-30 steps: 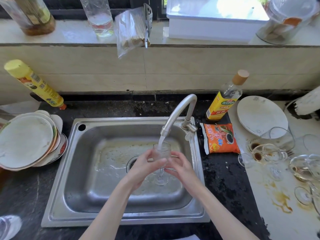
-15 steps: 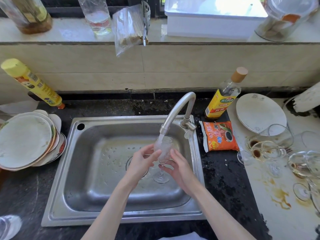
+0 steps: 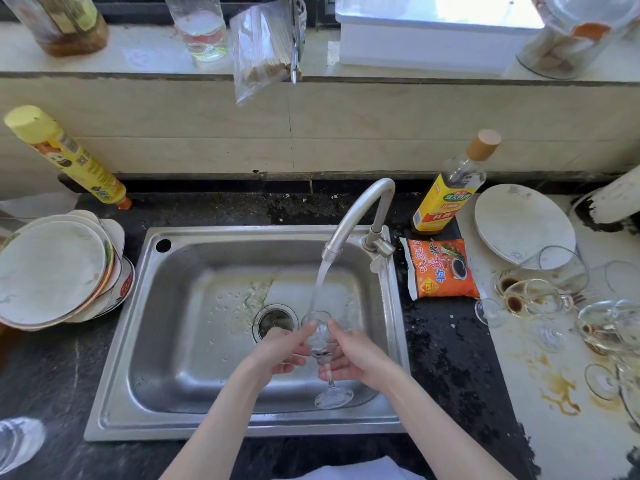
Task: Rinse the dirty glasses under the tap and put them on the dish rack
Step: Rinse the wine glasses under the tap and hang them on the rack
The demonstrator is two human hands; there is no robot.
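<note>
A clear stemmed glass point(image 3: 320, 336) stands upright over the steel sink point(image 3: 207, 344), and water from the tap point(image 3: 360, 216) streams into its bowl. My left hand point(image 3: 284, 351) and my right hand point(image 3: 353, 355) hold the bowl from either side, fingers curled around it. The round foot of the glass hangs below my hands, above the sink floor. Several dirty stemmed glasses point(image 3: 533, 296) with brown residue lie on the white counter at the right. No dish rack is visible.
A stack of plates point(image 3: 55, 271) sits left of the sink, a yellow bottle point(image 3: 65, 157) behind it. An oil bottle point(image 3: 450, 188), an orange packet point(image 3: 441, 268) and a white plate point(image 3: 523, 223) lie right of the tap. Another glass point(image 3: 19, 441) shows at bottom left.
Both hands have lowered the glass away from the spout, towards the near side of the sink. The water stream is now longer, and the drain is uncovered.
</note>
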